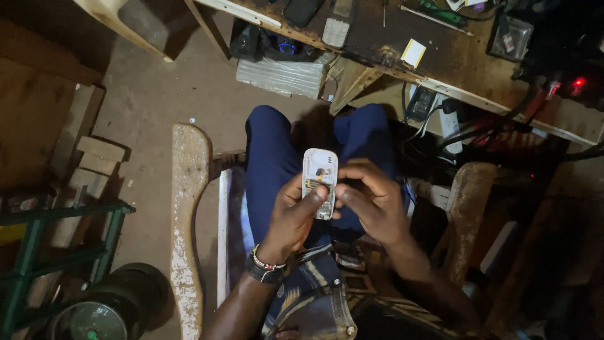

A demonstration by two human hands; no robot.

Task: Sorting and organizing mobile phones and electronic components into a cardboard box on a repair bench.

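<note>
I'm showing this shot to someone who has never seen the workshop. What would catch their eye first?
First, the small white phone with its back open, held at the centre over the person's lap, gripped by the left hand while the right hand touches its edge. Next, the cluttered wooden workbench along the top, with a red indicator light glowing at the far right.

The phone (319,181) sits between the left hand (290,217) and the right hand (371,200), above the person's lap. The desk (453,60) stands ahead of the knees, with another phone (338,25) on it. A wooden chair arm (187,220) runs left of the legs, and a metal frame (38,252) stands farther left.
</note>
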